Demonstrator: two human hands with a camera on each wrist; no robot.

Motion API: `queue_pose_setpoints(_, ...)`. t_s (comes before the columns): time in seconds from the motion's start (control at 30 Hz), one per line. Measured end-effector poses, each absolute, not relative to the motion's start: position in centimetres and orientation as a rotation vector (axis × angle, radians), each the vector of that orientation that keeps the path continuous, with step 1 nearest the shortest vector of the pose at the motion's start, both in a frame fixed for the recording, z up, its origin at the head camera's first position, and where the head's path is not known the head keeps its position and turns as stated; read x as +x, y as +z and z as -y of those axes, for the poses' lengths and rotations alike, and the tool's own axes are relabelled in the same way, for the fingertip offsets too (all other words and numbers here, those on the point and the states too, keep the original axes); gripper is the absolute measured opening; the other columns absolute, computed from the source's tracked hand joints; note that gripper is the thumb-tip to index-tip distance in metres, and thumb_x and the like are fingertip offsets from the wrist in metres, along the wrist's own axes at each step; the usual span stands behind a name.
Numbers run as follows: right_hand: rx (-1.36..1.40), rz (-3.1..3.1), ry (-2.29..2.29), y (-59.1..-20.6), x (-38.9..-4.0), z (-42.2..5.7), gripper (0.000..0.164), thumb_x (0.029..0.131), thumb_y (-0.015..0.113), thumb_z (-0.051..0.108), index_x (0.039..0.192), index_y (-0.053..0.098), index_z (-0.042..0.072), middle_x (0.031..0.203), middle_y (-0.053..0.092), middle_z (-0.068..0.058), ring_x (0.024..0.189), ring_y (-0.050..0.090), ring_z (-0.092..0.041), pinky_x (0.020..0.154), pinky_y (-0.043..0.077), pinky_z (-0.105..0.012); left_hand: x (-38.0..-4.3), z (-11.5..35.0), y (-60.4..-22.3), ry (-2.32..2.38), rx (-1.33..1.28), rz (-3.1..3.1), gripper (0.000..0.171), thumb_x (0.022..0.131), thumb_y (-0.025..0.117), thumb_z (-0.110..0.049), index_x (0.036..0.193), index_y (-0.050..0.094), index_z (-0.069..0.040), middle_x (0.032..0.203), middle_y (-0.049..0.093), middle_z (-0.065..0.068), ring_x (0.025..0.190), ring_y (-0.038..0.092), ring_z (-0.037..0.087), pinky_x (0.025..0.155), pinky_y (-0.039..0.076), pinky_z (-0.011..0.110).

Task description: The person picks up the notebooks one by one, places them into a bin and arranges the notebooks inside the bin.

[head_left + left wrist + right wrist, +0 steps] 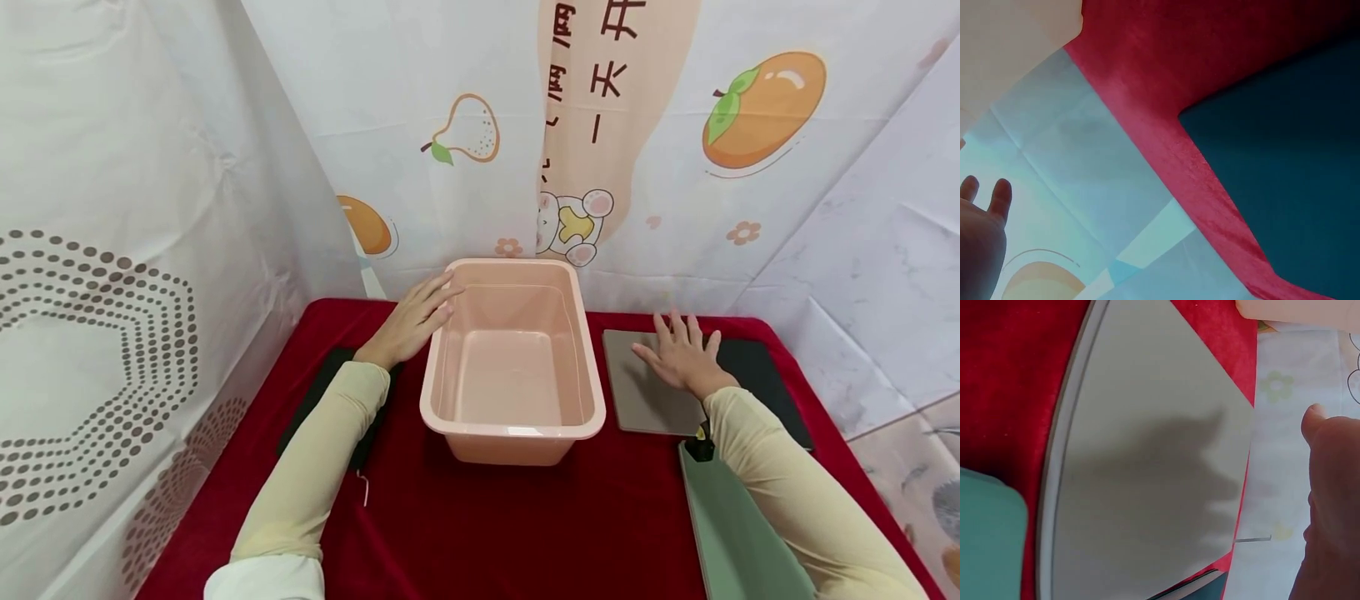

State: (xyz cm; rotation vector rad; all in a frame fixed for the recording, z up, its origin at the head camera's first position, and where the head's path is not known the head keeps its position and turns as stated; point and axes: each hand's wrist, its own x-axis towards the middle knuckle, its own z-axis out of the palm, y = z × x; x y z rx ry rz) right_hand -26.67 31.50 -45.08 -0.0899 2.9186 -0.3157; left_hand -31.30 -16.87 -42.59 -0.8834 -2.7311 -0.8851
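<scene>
A pale pink plastic tub (491, 450) stands at the middle of the table in the head view. My left hand (415, 323) is at its left rim, fingers extended and nothing in its grasp. On the right, my right hand (684, 358) hovers palm down with spread fingers over a grey-brown notebook (630, 392), and its shadow falls on the cover in the right wrist view. A dark flat notebook-like item (1285, 169) lies below my left forearm, partly hidden by the sleeve in the head view.
A green notebook (731, 525) lies at the front right, partly under my right sleeve. Another dark flat item (757, 375) is right of the grey-brown notebook. Red cloth (480, 533) covers the table. Printed white curtains (397, 75) hang behind and at the sides.
</scene>
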Motion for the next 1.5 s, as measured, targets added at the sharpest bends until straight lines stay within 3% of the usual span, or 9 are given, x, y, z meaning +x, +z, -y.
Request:
queue_pose_setpoints(0.7, 0.064, -2.843, -0.460, -47.8, -25.2, -32.8, 0.107, 0.098, 0.036, 0.072, 0.160, -0.007, -0.005, 0.163, -0.015, -0.037, 0.149, -0.012, -0.061, 0.112, -0.011, -0.081, -31.3, 16.4, -43.1, -1.005, -0.866, 2.680, 0.050, 0.110, 0.032, -0.045, 0.152, 0.049, -0.026, 0.171, 0.019, -0.014, 0.155, 0.024, 0.026, 0.124, 0.021, 0.059)
queue_pose_setpoints(0.93, 0.069, -2.832, -0.497, -48.5, -25.4, -33.1, 0.108, 0.099, 0.038, 0.070, 0.158, -0.008, -0.008, 0.161, -0.014, -0.041, 0.143, -0.001, -0.068, 0.114, 0.007, -0.080, -31.4, 16.4, -43.1, -0.998, -0.853, 2.691, 0.050, 0.109, 0.032, -0.048, 0.153, 0.047, -0.028, 0.171, 0.018, -0.017, 0.156, 0.024, 0.025, 0.124, 0.022, 0.058)
queue_pose_setpoints(1.23, 0.101, -2.875, -0.471, -48.5, -24.8, -33.0, 0.107, 0.098, 0.049, 0.063, 0.157, 0.002, -0.013, 0.159, 0.000, -0.043, 0.138, 0.010, -0.068, 0.108, 0.017, -0.080, -31.4, 16.5, -43.6, -1.052, -0.857, 2.657, 0.049, 0.110, 0.032, -0.046, 0.152, 0.049, -0.027, 0.171, 0.019, -0.015, 0.155, 0.025, 0.024, 0.124, 0.022, 0.057)
queue_pose_setpoints(1.5, 0.146, -2.883, -0.399, -48.2, -24.1, -32.4, 0.093, 0.099, 0.055, 0.055, 0.146, 0.025, -0.019, 0.138, 0.030, -0.048, 0.122, 0.030, -0.063, 0.098, 0.031, -0.074, -31.5, 16.6, -43.9, -1.059, -0.851, 2.668, 0.050, 0.109, 0.031, -0.048, 0.153, 0.047, -0.029, 0.170, 0.018, -0.017, 0.155, 0.024, 0.023, 0.124, 0.023, 0.057)
